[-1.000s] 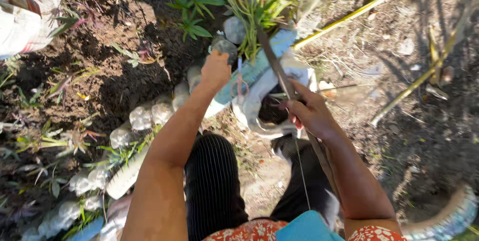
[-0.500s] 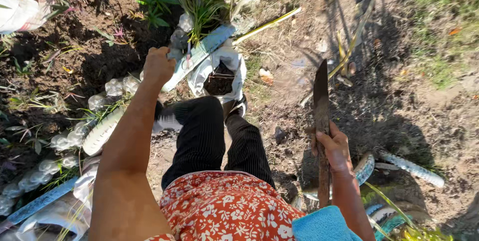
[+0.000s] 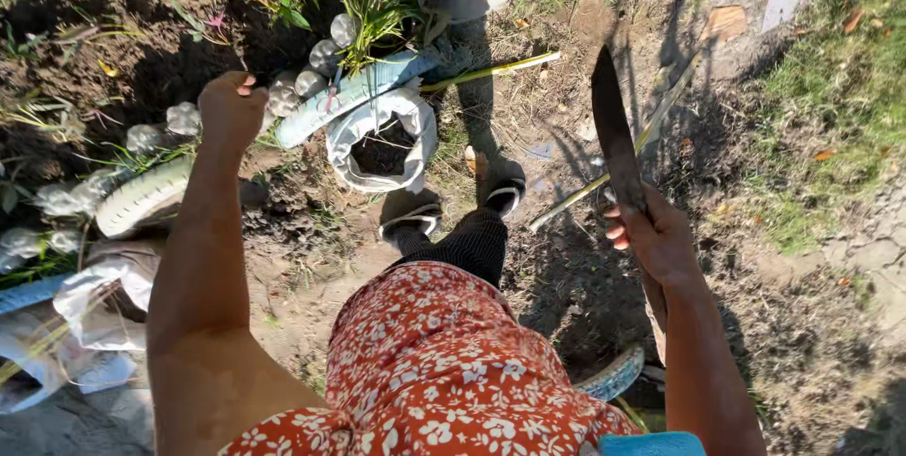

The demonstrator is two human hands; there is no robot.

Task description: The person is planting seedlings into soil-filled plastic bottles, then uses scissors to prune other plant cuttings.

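Dirt [image 3: 585, 286] lies bare between the hands. Right hand [image 3: 656, 234] grips a long blade [image 3: 613, 135] — left hand [image 3: 231, 109] fisted, empty, beside a white soil bag [image 3: 354, 130].

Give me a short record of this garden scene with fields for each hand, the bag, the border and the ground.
Left hand: left hand closed in a fist, raised over the garden bed; whether it holds anything cannot be told
Right hand: right hand gripping a long dark machete blade, tip pointing away
Bag: white plastic sack of dark soil, open, by the feet
Border: row of upturned clear plastic bottles edging the bed
Ground: bare brown dirt, sunlit, with shadows
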